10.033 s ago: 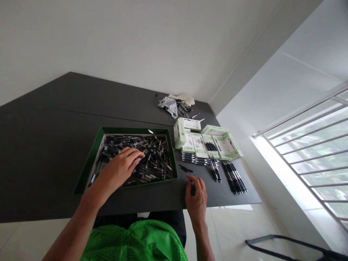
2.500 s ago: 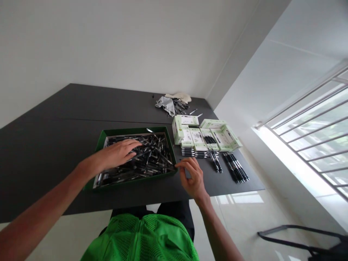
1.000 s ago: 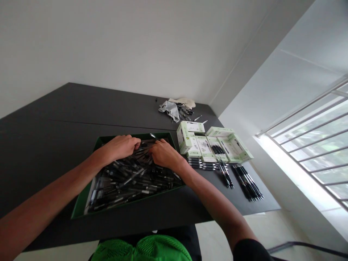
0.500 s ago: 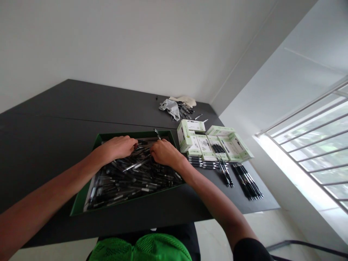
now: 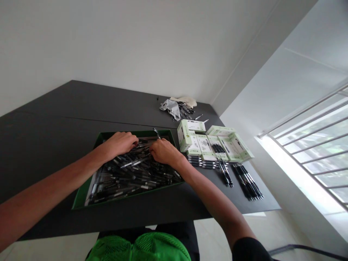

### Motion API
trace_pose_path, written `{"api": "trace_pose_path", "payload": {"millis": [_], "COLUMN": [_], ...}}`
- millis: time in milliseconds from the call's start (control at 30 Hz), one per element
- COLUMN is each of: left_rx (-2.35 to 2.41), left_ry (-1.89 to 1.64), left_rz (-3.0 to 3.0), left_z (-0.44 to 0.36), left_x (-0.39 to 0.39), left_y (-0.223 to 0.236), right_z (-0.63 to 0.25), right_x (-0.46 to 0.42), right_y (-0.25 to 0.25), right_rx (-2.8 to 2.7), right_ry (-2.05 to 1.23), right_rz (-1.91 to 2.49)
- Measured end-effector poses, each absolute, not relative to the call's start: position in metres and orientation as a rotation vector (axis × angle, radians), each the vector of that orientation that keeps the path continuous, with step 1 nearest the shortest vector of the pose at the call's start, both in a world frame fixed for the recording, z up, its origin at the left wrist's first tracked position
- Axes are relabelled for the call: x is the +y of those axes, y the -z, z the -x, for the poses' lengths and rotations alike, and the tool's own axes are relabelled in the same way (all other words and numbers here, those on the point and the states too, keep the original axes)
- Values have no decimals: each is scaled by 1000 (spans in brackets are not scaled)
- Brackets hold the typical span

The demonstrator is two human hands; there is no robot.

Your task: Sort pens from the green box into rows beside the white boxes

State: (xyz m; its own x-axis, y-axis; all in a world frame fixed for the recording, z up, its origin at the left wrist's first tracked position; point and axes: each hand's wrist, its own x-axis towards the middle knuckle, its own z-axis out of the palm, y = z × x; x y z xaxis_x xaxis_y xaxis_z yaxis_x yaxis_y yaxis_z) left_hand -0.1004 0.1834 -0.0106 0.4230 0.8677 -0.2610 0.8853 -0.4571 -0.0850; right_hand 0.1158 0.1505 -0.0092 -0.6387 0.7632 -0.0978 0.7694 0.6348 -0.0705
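A green box [image 5: 78, 197] full of loose black and clear pens [image 5: 127, 181] lies on the dark table. Over its far half is my left hand [image 5: 122, 142], fingers curled down among the pens; what its fingertips pinch, if anything, is hidden. My right hand [image 5: 163, 150], to the right of it, is closed on a pen [image 5: 157, 133] whose end sticks up past the knuckles. The two hands are a short gap apart, both above the heap.
Right of the box stand pale green cartons [image 5: 185, 136], one with pens on it. Pens lie in rows [image 5: 209, 164] before them, with a bundle of pens [image 5: 247, 181] near the table's right edge. Behind are a grey cloth [image 5: 171, 108], a beige cloth [image 5: 186, 101] and loose pens.
My left hand has risen slightly among the pens at the far side. My right hand keeps its hold on the pen, nearly in place. The view has shifted a little.
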Motion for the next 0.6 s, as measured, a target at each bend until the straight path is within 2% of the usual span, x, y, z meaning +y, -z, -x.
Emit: {"api": "trace_pose_path", "payload": {"millis": [600], "left_rx": [1691], "left_ry": [448], "left_rz": [-2584], "left_z": [97], "left_x": [181], "left_y": [16], "right_z": [-117], "right_x": [149], "right_y": [9], "right_rx": [2808], "right_ry": [144], "right_rz": [-1301]}}
